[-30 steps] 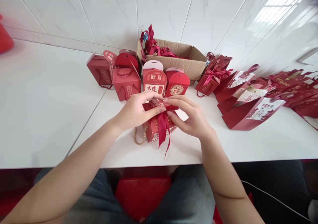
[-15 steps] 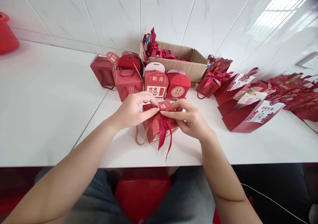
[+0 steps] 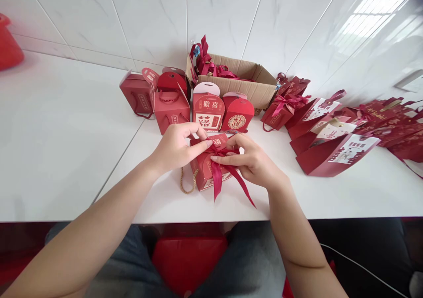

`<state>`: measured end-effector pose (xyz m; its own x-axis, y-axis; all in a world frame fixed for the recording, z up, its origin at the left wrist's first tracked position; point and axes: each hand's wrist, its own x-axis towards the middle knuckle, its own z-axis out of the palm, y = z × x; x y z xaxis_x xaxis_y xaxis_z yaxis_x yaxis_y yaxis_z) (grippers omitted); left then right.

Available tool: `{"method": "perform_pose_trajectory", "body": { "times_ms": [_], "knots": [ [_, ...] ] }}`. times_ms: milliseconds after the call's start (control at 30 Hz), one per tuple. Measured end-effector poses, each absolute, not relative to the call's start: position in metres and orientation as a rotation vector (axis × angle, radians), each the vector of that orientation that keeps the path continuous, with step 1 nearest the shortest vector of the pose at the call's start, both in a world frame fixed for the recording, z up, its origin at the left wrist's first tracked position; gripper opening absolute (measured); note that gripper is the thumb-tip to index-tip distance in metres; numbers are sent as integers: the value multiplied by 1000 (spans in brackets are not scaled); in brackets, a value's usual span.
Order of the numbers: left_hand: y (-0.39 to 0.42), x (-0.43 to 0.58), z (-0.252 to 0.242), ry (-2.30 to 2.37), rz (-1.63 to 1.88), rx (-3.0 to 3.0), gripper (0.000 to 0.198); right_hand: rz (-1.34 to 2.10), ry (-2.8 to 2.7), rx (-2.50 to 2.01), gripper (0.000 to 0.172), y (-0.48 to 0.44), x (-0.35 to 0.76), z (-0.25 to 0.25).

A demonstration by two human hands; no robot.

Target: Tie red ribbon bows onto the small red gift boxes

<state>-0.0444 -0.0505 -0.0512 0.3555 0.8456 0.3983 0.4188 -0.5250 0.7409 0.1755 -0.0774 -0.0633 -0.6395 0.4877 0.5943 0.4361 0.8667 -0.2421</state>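
Observation:
A red gift box (image 3: pixel 202 168) with gold and white print lies near the table's front edge, a twisted cord handle (image 3: pixel 187 191) hanging at its left. Across its top runs a dark red satin ribbon (image 3: pixel 217 179), gathered into a bow whose two tails trail toward me. My left hand (image 3: pixel 175 150) is closed in a pinch on the ribbon at the knot, from the left. From the other side, the fingers of my right hand (image 3: pixel 256 159) close on the ribbon's right part. The fingertips and folds partly hide the knot.
Behind the box stand several red gift boxes (image 3: pixel 207 111). A cardboard box (image 3: pixel 244 87) of red ribbons is against the tiled wall. More red bags (image 3: pixel 337 157) line the right side. A red container (image 3: pixel 8 47) is at far left.
The right ribbon tail has swung out to the right, and the bow spreads wider. My right fingers have shifted slightly down and apart; my left hand stays at the knot.

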Motion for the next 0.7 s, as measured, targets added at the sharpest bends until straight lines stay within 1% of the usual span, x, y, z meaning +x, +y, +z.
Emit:
{"method": "perform_pose_trajectory", "body": {
  "times_ms": [100,200,333,567,700],
  "knots": [
    [-49,-45,-52,1028,1069,2099,16,149,-2302,-727,37,-80,174,-63],
    [-49,-46,-51,986,1066,2094,15,194,-2241,-778,36,-81,173,-63],
    [-48,-47,-52,1024,1072,2104,16,178,-2262,-704,32,-80,174,-65],
    [-48,-47,-54,1071,1126,2097,14,217,-2284,-650,36,-81,177,-64],
    [-46,-50,-55,974,1080,2114,12,236,-2261,-660,37,-81,177,-62]
  ]
}}
